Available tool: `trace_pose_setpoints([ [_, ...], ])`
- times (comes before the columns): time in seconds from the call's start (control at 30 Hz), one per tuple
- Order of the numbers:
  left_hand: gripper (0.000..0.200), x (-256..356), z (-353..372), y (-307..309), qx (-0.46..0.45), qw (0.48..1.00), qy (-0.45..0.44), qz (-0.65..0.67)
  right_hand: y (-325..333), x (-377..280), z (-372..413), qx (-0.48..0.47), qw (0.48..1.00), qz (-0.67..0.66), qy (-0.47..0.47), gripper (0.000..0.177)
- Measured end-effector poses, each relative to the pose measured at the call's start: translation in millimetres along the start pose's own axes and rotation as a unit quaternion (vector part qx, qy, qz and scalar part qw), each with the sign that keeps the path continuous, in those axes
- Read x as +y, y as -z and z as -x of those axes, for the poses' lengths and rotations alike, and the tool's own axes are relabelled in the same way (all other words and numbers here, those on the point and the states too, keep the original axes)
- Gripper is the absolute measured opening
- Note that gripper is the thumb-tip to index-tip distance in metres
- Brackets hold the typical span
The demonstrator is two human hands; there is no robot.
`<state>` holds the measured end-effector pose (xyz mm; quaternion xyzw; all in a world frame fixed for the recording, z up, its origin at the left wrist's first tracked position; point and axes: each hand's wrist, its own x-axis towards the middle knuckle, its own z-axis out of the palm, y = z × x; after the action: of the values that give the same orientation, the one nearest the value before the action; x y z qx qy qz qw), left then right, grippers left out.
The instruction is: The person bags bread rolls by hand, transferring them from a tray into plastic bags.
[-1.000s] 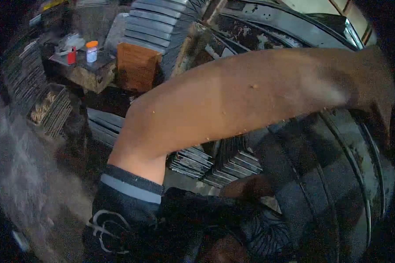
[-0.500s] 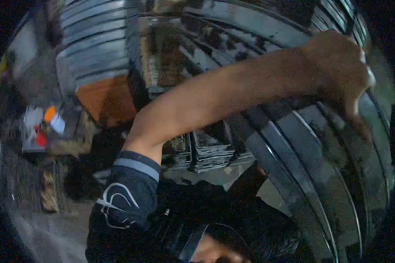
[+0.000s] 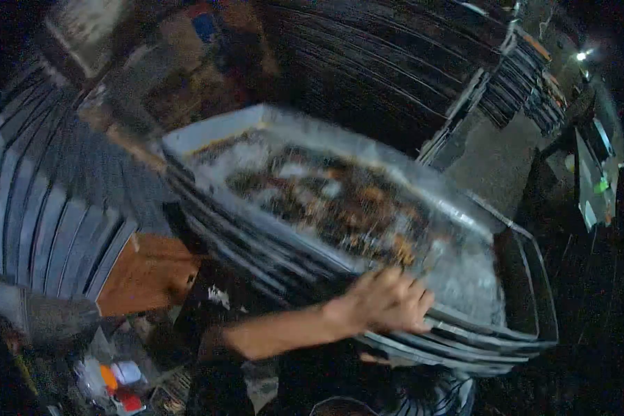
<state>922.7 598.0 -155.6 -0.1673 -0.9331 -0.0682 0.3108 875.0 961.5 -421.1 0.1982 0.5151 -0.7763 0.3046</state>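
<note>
A large grey tray (image 3: 457, 208) with raised, slanted sides is tilted in front of me. Brown, orange and whitish bits (image 3: 340, 201) lie loose on its floor, blurred by motion. Several more rims show close under it, like trays nested in a stack (image 3: 457, 340). My left hand (image 3: 388, 301) reaches in from the left and is closed over the near rim, fingers curled round the edge. Below that rim a strip of skin shows, likely my right hand (image 3: 385, 359); its fingers are hidden under the stack.
Stacked grey trays (image 3: 41, 229) stand at the left beside an orange-brown panel (image 3: 145, 274). Orange, white and red items (image 3: 114, 381) lie at the lower left. Another stack (image 3: 527, 90) stands at the upper right, near a green-lit panel (image 3: 596, 180).
My left hand has come from the far right down to the near rim. The view has swung, and a tray with loose bits in it now fills the middle.
</note>
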Motion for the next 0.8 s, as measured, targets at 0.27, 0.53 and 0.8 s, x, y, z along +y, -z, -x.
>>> trace_pose_setpoints([
  [0.27, 0.036, 59, -5, 7, -0.055, 0.992, 0.052, 0.104, -31, 147, 11, 0.015, 0.982, -0.15, -0.11, 0.06],
  [0.53, 0.025, 1, 58, -33, -0.005, 0.993, 0.03, 0.112, -50, 197, 50, 0.003, 0.969, -0.208, -0.134, 0.061],
  [0.8, 0.05, -22, 77, -64, 0.001, 0.999, 0.008, -0.046, 292, -107, 219, -0.091, 0.991, -0.096, 0.005, 0.066],
])
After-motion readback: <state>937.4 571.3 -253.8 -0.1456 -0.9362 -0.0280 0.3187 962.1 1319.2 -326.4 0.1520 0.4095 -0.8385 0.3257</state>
